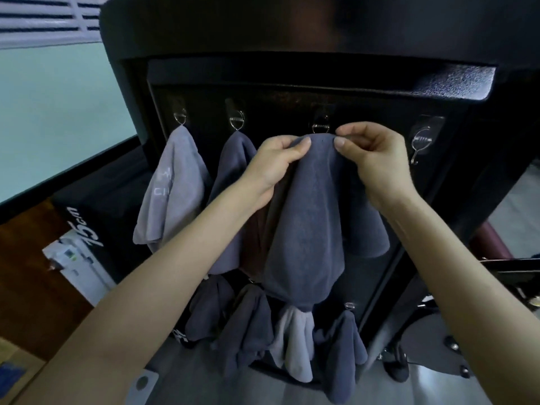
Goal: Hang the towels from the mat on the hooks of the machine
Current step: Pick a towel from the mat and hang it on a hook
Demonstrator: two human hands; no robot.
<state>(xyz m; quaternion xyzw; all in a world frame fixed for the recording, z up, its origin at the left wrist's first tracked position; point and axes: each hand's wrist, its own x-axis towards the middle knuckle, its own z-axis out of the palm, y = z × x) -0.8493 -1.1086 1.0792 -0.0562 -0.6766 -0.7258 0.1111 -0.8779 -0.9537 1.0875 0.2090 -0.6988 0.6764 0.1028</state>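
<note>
Closest to the camera, two bare forearms reach up and forward. Below the held towel (309,223), four towels hang in a lower row on the machine (292,95): a dark one (207,311) far to its lower left, another dark one (248,325) beside that, a pale grey one (295,343) straight beneath its bottom edge, and a dark one (342,355) to its lower right, under a small metal hook (349,306).

The held towel is dark blue-grey and drapes down in front of the machine's black panel. The left hand (277,162) grips its top on the left, fingers (301,147) curled and pinching the cloth. The right hand (377,159) pinches its top on the right between thumb and curled fingers (340,144).

Just above the held towel's top edge, between the two hands, a hook (320,127) of the upper row shows; whether the cloth is caught on it cannot be told. To the towel's upper right, a hook (420,141) is bare. To its left, a dark grey towel (233,171) hangs from its hook (236,119), partly behind the left wrist. Further left, a light grey towel (172,188) hangs from the end hook (180,117).

Far to the left of the held towel, beyond the machine, a black box (96,211) marked "75cm" stands against a pale wall.
</note>
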